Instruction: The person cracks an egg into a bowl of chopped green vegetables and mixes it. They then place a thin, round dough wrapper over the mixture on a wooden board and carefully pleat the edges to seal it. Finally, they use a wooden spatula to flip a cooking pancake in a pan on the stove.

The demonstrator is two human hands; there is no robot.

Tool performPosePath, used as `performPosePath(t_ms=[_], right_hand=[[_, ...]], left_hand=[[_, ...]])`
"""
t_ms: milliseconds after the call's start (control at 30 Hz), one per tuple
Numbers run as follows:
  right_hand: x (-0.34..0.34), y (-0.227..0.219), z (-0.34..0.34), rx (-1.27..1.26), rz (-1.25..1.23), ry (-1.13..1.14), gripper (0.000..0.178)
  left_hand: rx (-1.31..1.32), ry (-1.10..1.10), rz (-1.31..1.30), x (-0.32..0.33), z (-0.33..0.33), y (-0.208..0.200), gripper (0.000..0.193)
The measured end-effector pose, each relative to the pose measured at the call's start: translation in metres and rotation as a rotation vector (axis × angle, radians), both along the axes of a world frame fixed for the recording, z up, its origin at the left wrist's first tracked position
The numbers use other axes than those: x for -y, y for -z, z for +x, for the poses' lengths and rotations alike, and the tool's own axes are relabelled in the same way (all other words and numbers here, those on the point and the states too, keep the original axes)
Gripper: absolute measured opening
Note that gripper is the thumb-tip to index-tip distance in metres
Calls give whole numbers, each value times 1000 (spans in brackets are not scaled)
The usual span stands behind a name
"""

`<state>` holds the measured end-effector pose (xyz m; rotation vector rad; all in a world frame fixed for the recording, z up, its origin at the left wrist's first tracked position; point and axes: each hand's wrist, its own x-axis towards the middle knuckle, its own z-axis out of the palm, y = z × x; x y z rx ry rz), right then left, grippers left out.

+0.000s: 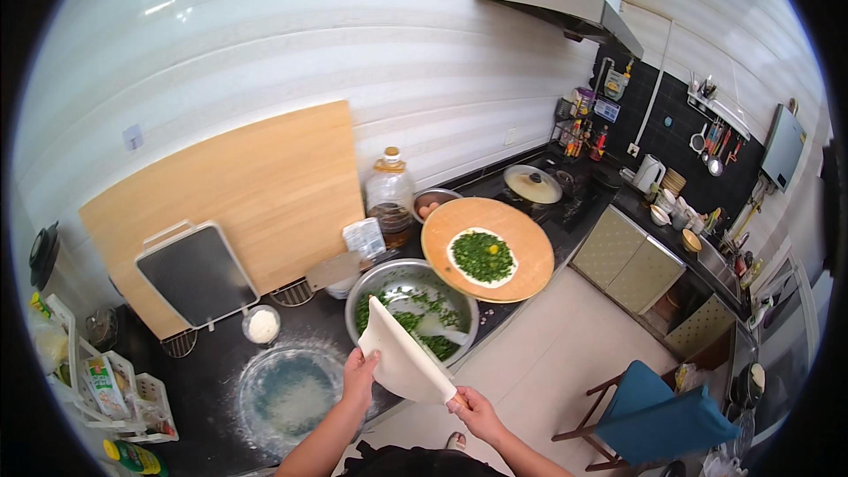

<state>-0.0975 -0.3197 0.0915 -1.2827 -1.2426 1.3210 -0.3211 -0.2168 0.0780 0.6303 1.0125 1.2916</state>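
A thin pale sheet of dough [402, 362] hangs between my two hands, over the near side of a steel bowl. My left hand [359, 378] pinches its left edge. At the lower right corner my right hand [475, 412] is closed on the sheet; a thin stick may run along the upper fold, but I cannot tell. Chopped greens and a pale spatula lie in the steel bowl [471, 336]. Beyond it, a round wooden board [533, 256] carries a flat dough round topped with chopped greens [481, 254] and a yellow dab.
A floured round glass-like surface [287, 402] lies on the dark counter at left, beside a small bowl of flour [261, 324]. Large wooden board [238, 194] and dark cutting board [196, 274] lean on the wall. A jug [389, 190] stands behind; a blue chair [654, 415] is at right.
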Motion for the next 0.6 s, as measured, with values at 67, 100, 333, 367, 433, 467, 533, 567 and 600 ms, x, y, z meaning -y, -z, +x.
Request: performPosePath(t_ms=[67, 100, 333, 367, 433, 467, 533, 567, 600], right_hand=[[-15, -13, 39, 28, -4, -24, 26], [-18, -17, 60, 42, -17, -36, 27], [-61, -25, 181, 109, -50, 1, 35], [-69, -24, 193, 101, -48, 10, 35], [-87, -27, 214, 96, -75, 20, 34], [-94, -30, 222, 94, -116, 23, 34], [-111, -26, 236, 83, -128, 17, 33], [-122, -21, 242, 76, -97, 6, 32], [-132, -16, 248, 75, -67, -2, 31]], left_hand=[[13, 12, 27, -18, 39, 0, 25], [21, 19, 29, -24, 60, 2, 25], [13, 20, 9, -68, 186, -1, 28], [-1, 20, -7, -73, 198, -2, 29], [-23, -7, -41, -89, 216, 4, 27], [-40, -20, -53, -96, 223, 7, 27], [-59, -59, -71, -108, 233, 7, 21], [-66, -81, -83, -115, 236, 6, 17], [-66, -100, -95, -124, 241, 6, 15]])
